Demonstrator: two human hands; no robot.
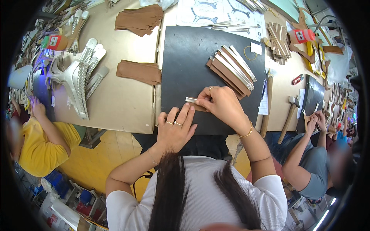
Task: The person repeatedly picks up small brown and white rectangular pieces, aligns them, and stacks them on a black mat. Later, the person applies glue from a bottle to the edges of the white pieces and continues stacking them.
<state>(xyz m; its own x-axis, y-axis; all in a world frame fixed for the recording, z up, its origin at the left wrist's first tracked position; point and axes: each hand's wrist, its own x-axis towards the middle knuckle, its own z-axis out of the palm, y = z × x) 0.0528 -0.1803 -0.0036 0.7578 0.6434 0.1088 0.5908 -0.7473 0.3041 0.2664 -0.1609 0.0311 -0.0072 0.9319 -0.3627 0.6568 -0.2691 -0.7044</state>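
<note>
On the black mat in front of me lies a small brown leather strip with a silver strip along its far edge. My right hand pinches this silver strip between thumb and fingers and hides part of it. My left hand lies flat with its fingers stretched out, the fingertips touching the near left end of the leather. Farther right on the mat, a fanned pile of brown leather strips has several silver strips lying on top.
Stacked brown leather pieces lie left of the mat, with white braided straps beyond. A hammer and a wooden handle lie right. Printed drawings are at the back. Co-workers sit on both sides, one in a yellow shirt.
</note>
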